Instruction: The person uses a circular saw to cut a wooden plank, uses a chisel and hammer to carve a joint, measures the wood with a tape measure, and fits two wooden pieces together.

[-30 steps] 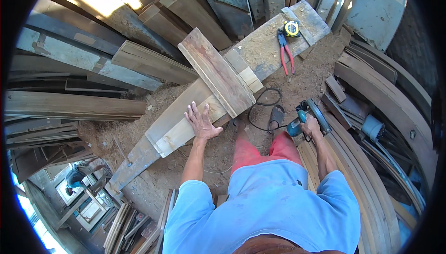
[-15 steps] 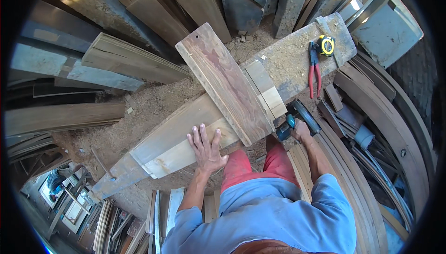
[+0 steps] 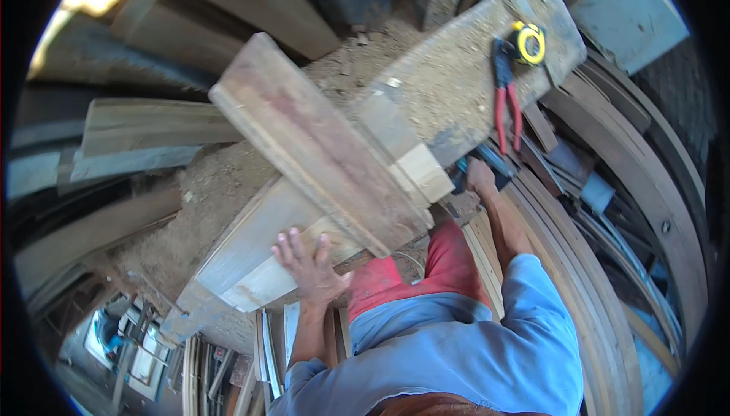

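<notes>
My left hand (image 3: 306, 270) lies with spread fingers on a pale board (image 3: 262, 283), one of the boards laid along a long bench plank (image 3: 456, 74). Across them sits a wide reddish-brown board (image 3: 319, 146), its near end just right of my left fingers. At the right, past the short cut-looking end of a pale piece (image 3: 430, 176), my right hand (image 3: 479, 178) is closed round the handle of a teal and dark circular saw (image 3: 498, 162). My hand and the bench edge partly hide the saw; its blade does not show.
Red-handled pliers (image 3: 503, 96) and a yellow-black tape measure (image 3: 528, 43) lie on the sawdust-covered far right of the bench. Long curved planks (image 3: 578, 279) are stacked at my right. Boards (image 3: 144, 127) lean at the left and far side.
The view has turned and blurred. My right hand has moved the saw farther from me, along the bench's right side. My left hand stays flat on the pale board.
</notes>
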### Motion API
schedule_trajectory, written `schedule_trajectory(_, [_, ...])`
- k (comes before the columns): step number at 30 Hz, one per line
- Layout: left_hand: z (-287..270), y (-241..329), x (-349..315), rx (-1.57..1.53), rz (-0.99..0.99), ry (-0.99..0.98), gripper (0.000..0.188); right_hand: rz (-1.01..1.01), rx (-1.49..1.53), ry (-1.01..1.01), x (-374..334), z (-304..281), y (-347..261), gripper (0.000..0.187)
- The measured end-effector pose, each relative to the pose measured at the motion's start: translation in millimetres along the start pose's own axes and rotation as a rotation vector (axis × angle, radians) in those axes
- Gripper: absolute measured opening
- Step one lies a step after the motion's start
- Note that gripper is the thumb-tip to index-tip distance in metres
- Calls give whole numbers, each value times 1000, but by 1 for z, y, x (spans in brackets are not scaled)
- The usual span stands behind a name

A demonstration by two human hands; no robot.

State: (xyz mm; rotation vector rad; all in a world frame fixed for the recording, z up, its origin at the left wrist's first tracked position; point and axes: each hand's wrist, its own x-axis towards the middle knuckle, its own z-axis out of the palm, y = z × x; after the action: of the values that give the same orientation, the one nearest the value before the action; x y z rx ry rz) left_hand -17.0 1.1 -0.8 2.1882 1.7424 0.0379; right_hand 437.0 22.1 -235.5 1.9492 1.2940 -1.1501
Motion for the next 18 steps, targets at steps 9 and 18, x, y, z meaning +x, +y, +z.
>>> schedule_trajectory(9, [5,8,3,153,45,0,119,180,-85,60,116,50,102,28])
schedule_trajectory(18, [5,18,2,239,64,-39,121,51,-85,150,179,102,76,27])
